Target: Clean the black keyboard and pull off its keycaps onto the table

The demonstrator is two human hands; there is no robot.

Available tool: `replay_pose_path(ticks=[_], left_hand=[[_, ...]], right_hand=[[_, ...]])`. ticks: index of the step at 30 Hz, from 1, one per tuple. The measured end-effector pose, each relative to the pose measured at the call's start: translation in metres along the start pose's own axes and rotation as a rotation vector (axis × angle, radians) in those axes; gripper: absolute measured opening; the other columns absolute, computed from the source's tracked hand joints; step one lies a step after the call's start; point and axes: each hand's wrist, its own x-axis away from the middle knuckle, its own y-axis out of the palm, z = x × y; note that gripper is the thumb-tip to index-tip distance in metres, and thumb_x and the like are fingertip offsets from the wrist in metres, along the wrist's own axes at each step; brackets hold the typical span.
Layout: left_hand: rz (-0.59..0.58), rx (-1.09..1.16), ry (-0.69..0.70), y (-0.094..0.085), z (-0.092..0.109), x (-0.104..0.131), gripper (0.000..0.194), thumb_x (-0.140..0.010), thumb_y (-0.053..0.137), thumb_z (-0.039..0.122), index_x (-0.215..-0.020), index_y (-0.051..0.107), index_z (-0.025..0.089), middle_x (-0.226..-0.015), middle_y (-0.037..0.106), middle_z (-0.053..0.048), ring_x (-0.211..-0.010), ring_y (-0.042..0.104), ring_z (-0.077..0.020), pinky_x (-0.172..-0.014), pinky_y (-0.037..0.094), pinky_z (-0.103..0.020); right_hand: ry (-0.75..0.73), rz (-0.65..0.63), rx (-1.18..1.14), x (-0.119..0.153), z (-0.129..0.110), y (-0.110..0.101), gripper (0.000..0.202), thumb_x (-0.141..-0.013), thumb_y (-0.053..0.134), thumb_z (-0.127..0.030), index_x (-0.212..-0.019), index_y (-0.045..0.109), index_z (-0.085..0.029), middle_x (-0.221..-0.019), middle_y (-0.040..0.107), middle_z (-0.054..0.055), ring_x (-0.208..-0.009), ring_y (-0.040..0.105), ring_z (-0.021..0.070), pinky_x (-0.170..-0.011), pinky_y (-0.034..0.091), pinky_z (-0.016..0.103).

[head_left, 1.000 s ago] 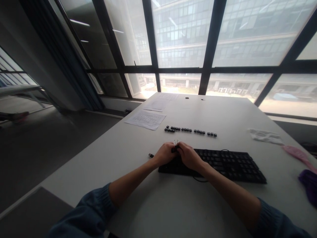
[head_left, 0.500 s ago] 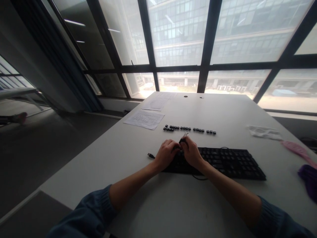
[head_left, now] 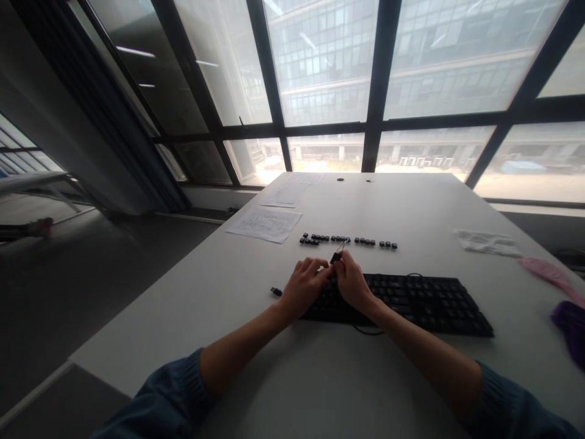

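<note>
The right hand (head_left: 351, 281) pinches a black wire keycap puller (head_left: 336, 257), its prongs pointing away. The left hand (head_left: 305, 285) curls close beside; its grip is unclear. Beneath the 2 hands lies the black keyboard (head_left: 420, 300); loose keycaps (head_left: 364, 241) sit beyond them, the USB plug (head_left: 276, 291) to their left.

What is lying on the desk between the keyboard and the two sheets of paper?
Small black keys, set out in a broken row, lie between the keyboard and the paper sheets, as the head view shows.
</note>
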Motion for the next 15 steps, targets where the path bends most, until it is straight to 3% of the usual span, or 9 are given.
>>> replay_pose_path(ticks=[7,15], left_hand=[[-0.009,0.248,-0.069,-0.001,-0.01,-0.015,0.013,-0.089,0.066,0.025,-0.102,0.067,0.023,-0.117,0.058,-0.006,-0.11,0.047,-0.0234,-0.1,0.041,-0.039],[-0.054,0.431,-0.003,0.003,-0.019,-0.029,0.013,-0.091,0.063,0.032,-0.099,0.068,0.023,-0.114,0.057,-0.007,-0.111,0.047,-0.0232,-0.102,0.039,-0.039]], right_hand=[[0.062,0.054,-0.004,-0.001,-0.002,-0.001,0.011,-0.095,0.037,-0.029,-0.09,0.044,-0.022,-0.066,0.058,-0.002,-0.058,0.054,0.0157,-0.056,0.035,0.026],[0.097,0.093,-0.027,-0.003,0.001,0.0,0.011,-0.096,0.035,-0.03,-0.097,0.043,-0.022,-0.066,0.058,-0.002,-0.058,0.056,0.0167,-0.056,0.038,0.027]])
